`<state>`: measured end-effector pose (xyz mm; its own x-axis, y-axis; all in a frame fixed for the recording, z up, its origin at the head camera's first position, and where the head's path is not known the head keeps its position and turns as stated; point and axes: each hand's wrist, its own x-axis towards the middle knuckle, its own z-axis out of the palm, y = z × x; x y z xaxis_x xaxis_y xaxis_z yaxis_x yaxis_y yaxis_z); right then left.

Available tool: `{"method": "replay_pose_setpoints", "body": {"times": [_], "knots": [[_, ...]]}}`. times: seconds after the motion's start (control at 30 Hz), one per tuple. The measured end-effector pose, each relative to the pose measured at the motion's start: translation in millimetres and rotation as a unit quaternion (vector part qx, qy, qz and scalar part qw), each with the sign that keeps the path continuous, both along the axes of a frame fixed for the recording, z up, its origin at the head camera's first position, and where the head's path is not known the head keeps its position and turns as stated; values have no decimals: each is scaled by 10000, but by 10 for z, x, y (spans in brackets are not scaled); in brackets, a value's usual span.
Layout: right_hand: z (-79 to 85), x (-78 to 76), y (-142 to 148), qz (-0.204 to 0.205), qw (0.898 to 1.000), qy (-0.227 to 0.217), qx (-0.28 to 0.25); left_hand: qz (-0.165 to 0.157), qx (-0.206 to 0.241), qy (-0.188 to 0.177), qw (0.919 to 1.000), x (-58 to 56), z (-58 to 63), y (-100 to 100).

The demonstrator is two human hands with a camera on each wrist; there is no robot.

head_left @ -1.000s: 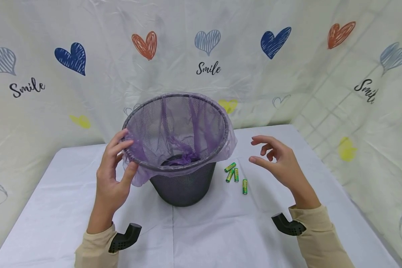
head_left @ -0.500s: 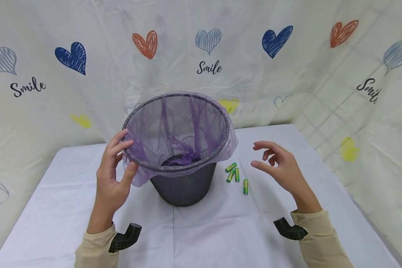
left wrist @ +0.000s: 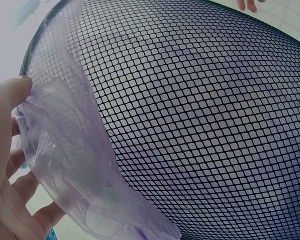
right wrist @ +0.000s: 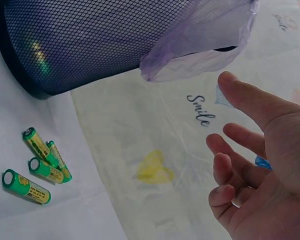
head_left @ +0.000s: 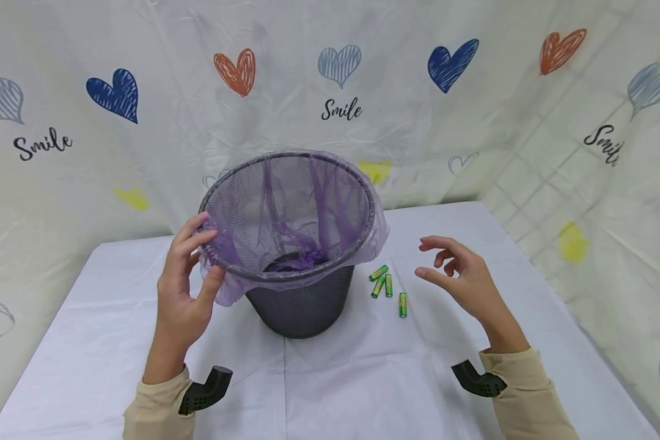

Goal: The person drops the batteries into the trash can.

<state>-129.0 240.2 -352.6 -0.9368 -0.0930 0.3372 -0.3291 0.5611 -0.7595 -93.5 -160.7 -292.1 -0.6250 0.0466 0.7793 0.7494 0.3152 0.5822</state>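
Observation:
A black mesh trash can [head_left: 302, 308] stands upright on the table, lined with a purple plastic bag [head_left: 343, 229] folded over its rim. My left hand [head_left: 184, 293] holds the can's left rim with the bag edge, thumb and fingers around it. In the left wrist view, the thumb lies by the rim and the other fingers are behind the loose bag [left wrist: 75, 155]. To the right of the can, my right hand [head_left: 464, 278] hovers with loosely curved fingers and holds nothing. Several green-and-yellow batteries [head_left: 388, 285] lie on the table between the can and this hand.
A white cloth covers the table [head_left: 330, 391]. Behind it hangs a pale curtain [head_left: 286, 122] printed with hearts and "Smile". Through the mesh in the right wrist view, a greenish-yellow patch [right wrist: 40, 57] shows near the can's base; I cannot tell what it is.
My right hand has drifted slightly right and down, away from the trash can. The left hand keeps its place on the rim, and the batteries lie as before.

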Motion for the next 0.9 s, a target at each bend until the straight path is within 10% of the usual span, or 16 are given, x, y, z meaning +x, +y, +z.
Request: {"method": "replay_pose_setpoints", "body": {"times": [0.9], "knots": [[11, 234, -69, -240, 9978, -280, 544, -119, 89, 36, 9999, 18, -5, 8]]}}
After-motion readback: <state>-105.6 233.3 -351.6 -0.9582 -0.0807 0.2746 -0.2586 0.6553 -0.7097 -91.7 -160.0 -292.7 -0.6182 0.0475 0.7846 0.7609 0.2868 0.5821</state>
